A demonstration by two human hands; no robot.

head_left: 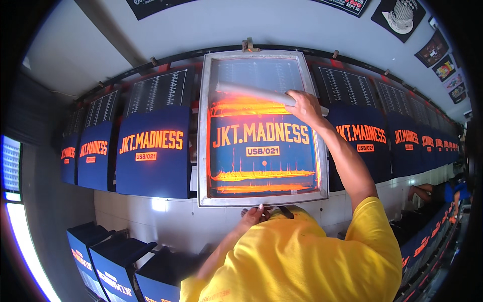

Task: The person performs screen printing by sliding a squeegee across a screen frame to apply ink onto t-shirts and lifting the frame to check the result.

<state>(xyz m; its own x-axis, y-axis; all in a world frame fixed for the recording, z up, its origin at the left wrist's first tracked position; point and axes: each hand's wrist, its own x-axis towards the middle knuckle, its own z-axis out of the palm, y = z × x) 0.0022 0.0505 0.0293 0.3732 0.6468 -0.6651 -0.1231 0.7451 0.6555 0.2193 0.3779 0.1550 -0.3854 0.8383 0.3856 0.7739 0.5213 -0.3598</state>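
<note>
My right hand (304, 106) is wrapped around a long pale squeegee (254, 93). The tool lies slightly slanted across the upper part of a screen printing frame (203, 151), its right end over the frame's right side. Bright orange ink (236, 107) is banded just below the squeegee, and more orange streaks (261, 175) lie near the bottom of the mesh. Orange lettering shows through the mesh between them. At the frame's near edge my left hand (254, 215) is closed, its thumb against the metal rim; its other fingers are partly hidden.
Dark blue printed shirts (153, 143) lie on boards to the left, with similar shirts (362, 143) to the right. A metal rail with a clamp (248, 45) runs behind the frame. Behind me stands another row of shirt boards (113, 261). Another person (443, 194) is at far right.
</note>
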